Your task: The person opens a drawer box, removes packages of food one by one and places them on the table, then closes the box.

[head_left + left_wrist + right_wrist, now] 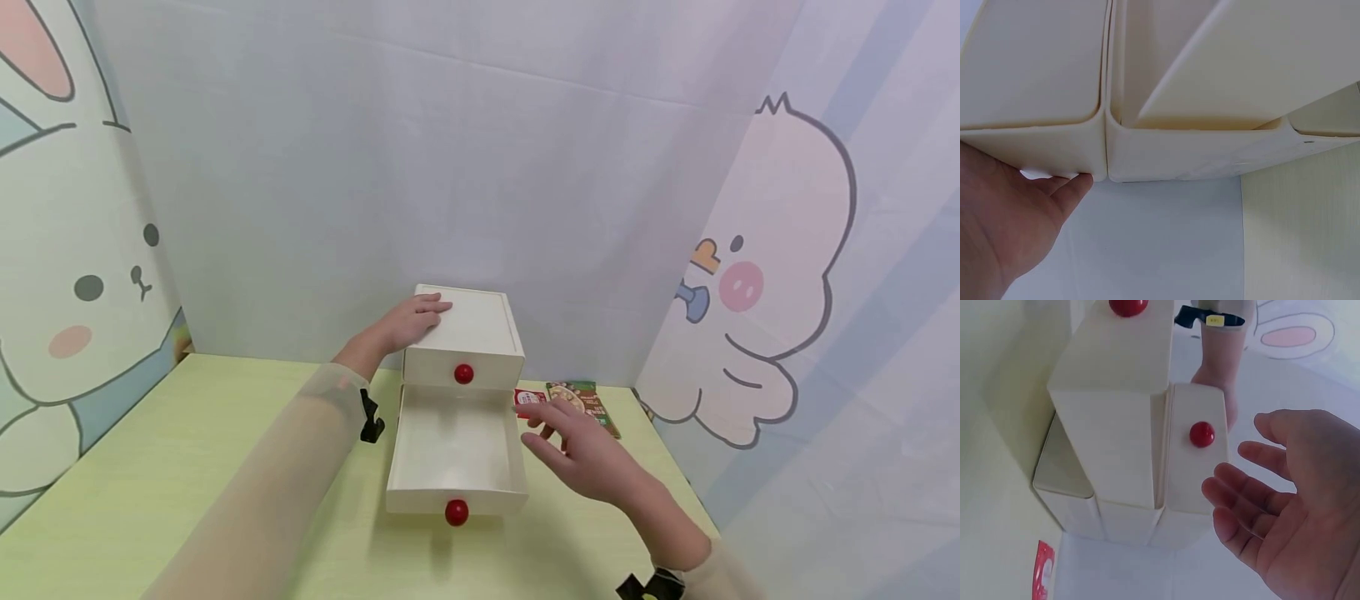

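Observation:
A white drawer cabinet (472, 317) stands on the table, its upper drawer (427, 367) pushed in and fronted by a red knob (464, 374). Below that, a white drawer (457, 450) is pulled far out toward me, with another red knob (457, 512) on its front. My left hand (411, 321) rests on the cabinet's top at the left edge, fingers extended; the left wrist view shows this hand (1010, 219) against the cabinet's outer wall. My right hand (581, 450) hovers right of the pulled-out drawer, holding nothing, its fingers (1247, 494) loosely bent and spread.
On the table right of the cabinet lie a red packet (529, 398) and a green and brown food package (585, 402), partly behind my right hand. The pale yellow-green table (225, 442) meets a grey curtain (300, 208) behind the cabinet. Cartoon-printed curtains hang at both sides.

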`<control>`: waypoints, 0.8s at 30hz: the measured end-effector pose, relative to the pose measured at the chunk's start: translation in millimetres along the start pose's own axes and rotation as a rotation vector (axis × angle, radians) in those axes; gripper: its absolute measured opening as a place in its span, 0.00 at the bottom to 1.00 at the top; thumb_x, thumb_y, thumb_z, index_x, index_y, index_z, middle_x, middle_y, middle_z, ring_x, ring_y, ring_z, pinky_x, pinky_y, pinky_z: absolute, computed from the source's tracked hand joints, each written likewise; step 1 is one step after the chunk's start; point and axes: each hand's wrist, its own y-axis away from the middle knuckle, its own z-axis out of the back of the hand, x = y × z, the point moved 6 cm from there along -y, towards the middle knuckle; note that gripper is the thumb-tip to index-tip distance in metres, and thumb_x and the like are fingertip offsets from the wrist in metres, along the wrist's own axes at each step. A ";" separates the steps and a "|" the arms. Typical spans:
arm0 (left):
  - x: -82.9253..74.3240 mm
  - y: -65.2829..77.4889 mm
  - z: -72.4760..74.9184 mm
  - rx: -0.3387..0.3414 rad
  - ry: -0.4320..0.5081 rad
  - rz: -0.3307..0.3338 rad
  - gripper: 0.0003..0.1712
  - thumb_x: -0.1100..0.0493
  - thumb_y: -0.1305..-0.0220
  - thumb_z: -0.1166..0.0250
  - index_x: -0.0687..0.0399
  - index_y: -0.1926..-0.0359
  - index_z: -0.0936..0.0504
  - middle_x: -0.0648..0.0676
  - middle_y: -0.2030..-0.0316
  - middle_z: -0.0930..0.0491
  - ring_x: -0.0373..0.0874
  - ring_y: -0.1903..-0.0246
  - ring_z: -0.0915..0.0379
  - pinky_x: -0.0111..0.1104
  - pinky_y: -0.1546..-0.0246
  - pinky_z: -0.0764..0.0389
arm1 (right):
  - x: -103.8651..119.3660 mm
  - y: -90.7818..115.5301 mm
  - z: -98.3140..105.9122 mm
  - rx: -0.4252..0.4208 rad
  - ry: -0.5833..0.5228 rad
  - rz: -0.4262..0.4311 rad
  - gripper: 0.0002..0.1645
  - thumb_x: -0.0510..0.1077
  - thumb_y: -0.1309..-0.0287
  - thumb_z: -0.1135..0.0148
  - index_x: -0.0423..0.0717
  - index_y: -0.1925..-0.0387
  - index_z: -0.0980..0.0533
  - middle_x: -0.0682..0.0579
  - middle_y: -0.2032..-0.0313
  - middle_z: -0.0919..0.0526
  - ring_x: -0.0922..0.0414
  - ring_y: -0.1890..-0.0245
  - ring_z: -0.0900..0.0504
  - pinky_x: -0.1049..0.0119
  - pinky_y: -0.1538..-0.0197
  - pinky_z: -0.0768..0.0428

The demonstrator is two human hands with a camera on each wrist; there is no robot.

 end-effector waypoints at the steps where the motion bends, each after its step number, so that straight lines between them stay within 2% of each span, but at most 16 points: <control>1: -0.1 0.1 0.1 0.000 0.002 0.000 0.32 0.50 0.15 0.56 0.47 0.16 0.31 0.56 0.11 0.48 0.61 0.11 0.61 0.59 0.12 0.54 | 4.8 1.1 -1.2 0.003 -0.003 0.019 0.23 0.57 0.19 0.37 0.65 0.29 0.21 0.62 0.46 0.16 0.64 0.51 0.18 0.68 0.57 0.15; 5: -0.7 0.9 0.7 -0.006 0.005 0.001 0.32 0.50 0.15 0.55 0.47 0.17 0.30 0.56 0.11 0.47 0.61 0.11 0.60 0.59 0.12 0.54 | 22.8 4.9 -7.4 0.030 -0.030 0.089 0.23 0.57 0.19 0.38 0.66 0.28 0.21 0.65 0.49 0.16 0.67 0.53 0.19 0.67 0.57 0.15; 13: -2.5 2.2 0.1 -0.004 -0.011 0.006 0.32 0.49 0.15 0.56 0.46 0.16 0.31 0.56 0.11 0.48 0.62 0.11 0.60 0.60 0.12 0.53 | 48.0 16.2 -21.9 0.110 -0.043 0.137 0.23 0.60 0.18 0.40 0.70 0.27 0.22 0.66 0.54 0.18 0.72 0.62 0.21 0.72 0.61 0.17; 17: -3.3 3.8 0.4 -0.005 0.003 0.010 0.32 0.50 0.15 0.56 0.47 0.16 0.31 0.56 0.11 0.48 0.62 0.11 0.61 0.60 0.12 0.54 | 57.5 21.8 -28.8 0.171 -0.069 0.143 0.23 0.62 0.17 0.42 0.70 0.27 0.22 0.67 0.56 0.18 0.73 0.64 0.22 0.73 0.62 0.18; 24: -4.9 5.1 0.4 -0.007 0.003 0.008 0.33 0.50 0.15 0.56 0.47 0.16 0.31 0.57 0.11 0.48 0.62 0.11 0.61 0.60 0.12 0.54 | 64.3 27.5 -43.0 0.296 -0.124 0.100 0.25 0.62 0.18 0.41 0.68 0.26 0.23 0.70 0.60 0.18 0.74 0.67 0.23 0.74 0.62 0.18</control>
